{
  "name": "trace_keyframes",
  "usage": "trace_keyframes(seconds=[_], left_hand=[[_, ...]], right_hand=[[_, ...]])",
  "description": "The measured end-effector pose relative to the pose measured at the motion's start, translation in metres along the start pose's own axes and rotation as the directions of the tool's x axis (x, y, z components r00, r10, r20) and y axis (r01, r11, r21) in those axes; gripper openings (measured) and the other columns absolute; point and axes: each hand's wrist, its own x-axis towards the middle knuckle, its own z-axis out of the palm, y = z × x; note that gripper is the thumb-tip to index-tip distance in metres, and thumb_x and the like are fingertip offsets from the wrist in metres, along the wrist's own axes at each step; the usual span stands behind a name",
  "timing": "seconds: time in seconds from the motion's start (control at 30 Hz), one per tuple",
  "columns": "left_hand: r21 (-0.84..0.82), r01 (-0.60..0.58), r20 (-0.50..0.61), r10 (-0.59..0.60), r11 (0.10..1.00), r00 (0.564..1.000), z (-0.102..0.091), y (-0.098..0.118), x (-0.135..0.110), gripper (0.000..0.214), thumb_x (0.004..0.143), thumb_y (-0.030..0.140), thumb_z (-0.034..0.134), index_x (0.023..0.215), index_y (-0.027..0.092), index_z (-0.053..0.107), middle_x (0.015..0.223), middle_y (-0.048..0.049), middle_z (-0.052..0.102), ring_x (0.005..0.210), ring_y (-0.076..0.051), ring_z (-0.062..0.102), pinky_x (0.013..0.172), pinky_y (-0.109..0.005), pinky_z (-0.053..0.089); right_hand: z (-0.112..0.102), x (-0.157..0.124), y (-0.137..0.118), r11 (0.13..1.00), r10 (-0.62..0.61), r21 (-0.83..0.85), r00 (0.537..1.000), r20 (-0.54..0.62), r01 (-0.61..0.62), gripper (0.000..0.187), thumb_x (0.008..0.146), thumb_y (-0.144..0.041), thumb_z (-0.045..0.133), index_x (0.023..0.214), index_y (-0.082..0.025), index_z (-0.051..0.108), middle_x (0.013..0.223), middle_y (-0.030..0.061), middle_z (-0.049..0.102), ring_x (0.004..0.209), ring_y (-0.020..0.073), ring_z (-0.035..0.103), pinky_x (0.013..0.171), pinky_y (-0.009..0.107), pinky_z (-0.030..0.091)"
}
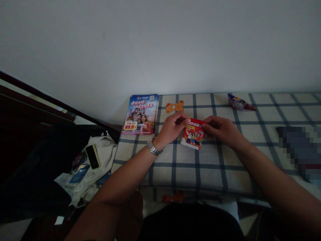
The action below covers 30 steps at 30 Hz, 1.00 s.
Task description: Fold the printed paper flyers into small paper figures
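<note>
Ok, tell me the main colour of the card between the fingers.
The card is mainly red, seen in the head view.

Pale wall (pixel 160 47) behind checked-cloth table (pixel 190 174)

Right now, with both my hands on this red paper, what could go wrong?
The left hand and right hand both pinch the red paper near its top, so pulling unevenly might crease or tear it. The flyer stack lies by the left edge of the table; a leftward bump could send sheets off.
</note>
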Motion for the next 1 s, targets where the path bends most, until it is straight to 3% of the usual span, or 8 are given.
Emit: trace_keyframes(seconds=[0.27, 0.5, 0.63, 0.87, 1.0], left_hand=[[-0.005, 0.036, 0.016, -0.035, 0.999, 0.999, 0.0005, 0.0012, 0.0002, 0.027, 0.1, 0.045, 0.068, 0.095, 0.018, 0.07, 0.086, -0.0019, 0.071, 0.079, -0.013, 0.067, 0.071, -0.024, 0.053], [-0.036, 0.068, 0.014, -0.068, 0.997, 0.998, 0.0005, -0.0041, 0.0, 0.025, 0.099, 0.039, 0.07, 0.112, 0.017, 0.071, 0.103, -0.0064, 0.076, 0.093, -0.016, 0.072, 0.083, -0.028, 0.057], [-0.02, 0.084, 0.05, -0.083, 0.996, 0.995, -0.0002, -0.0063, 0.0002, 0.022, 0.1, 0.039, 0.069, 0.102, 0.017, 0.072, 0.099, -0.0055, 0.076, 0.088, -0.016, 0.071, 0.079, -0.027, 0.056], [-0.026, 0.078, 0.036, -0.077, 0.997, 0.996, -0.001, -0.0051, 0.0002, 0.015, 0.098, 0.032, 0.071, 0.099, 0.017, 0.071, 0.093, -0.0038, 0.076, 0.083, -0.014, 0.07, 0.077, -0.027, 0.055], [-0.007, 0.073, 0.045, -0.072, 0.997, 0.996, -0.0018, -0.0062, 0.0008, 0.013, 0.097, 0.03, 0.072, 0.098, 0.017, 0.071, 0.093, -0.0038, 0.076, 0.082, -0.014, 0.07, 0.075, -0.026, 0.055]], right_hand=[[-0.0035, 0.0012, 0.006, 0.998, -0.022, -0.053, 1.0, -0.014, 0.021, 0.038, 0.089, -0.058, 0.076, 0.093, -0.02, 0.073, 0.072, 0.0036, 0.074, 0.059, 0.0175, 0.068, 0.053, 0.029, 0.055], [-0.005, 0.0033, 0.0072, 0.997, -0.012, -0.072, 0.998, -0.069, 0.007, 0.037, 0.089, -0.058, 0.076, 0.093, -0.021, 0.072, 0.07, 0.003, 0.074, 0.057, 0.0177, 0.067, 0.053, 0.03, 0.055], [-0.0046, 0.0032, 0.0043, 0.998, 0.002, -0.061, 0.997, -0.082, -0.007, 0.039, 0.087, -0.059, 0.077, 0.091, -0.021, 0.071, 0.068, 0.0027, 0.073, 0.056, 0.0174, 0.067, 0.053, 0.029, 0.054], [-0.0041, 0.0006, 0.0006, 0.995, 0.02, -0.098, 0.998, -0.055, -0.025, 0.04, 0.088, -0.06, 0.076, 0.094, -0.02, 0.073, 0.061, -0.0005, 0.067, 0.047, 0.0128, 0.058, 0.043, 0.025, 0.042], [-0.006, 0.0013, 0.0027, 0.992, 0.021, -0.126, 0.999, -0.038, -0.025, 0.041, 0.09, -0.061, 0.072, 0.094, -0.02, 0.074, 0.063, 0.0014, 0.068, 0.05, 0.0148, 0.06, 0.045, 0.026, 0.045]])
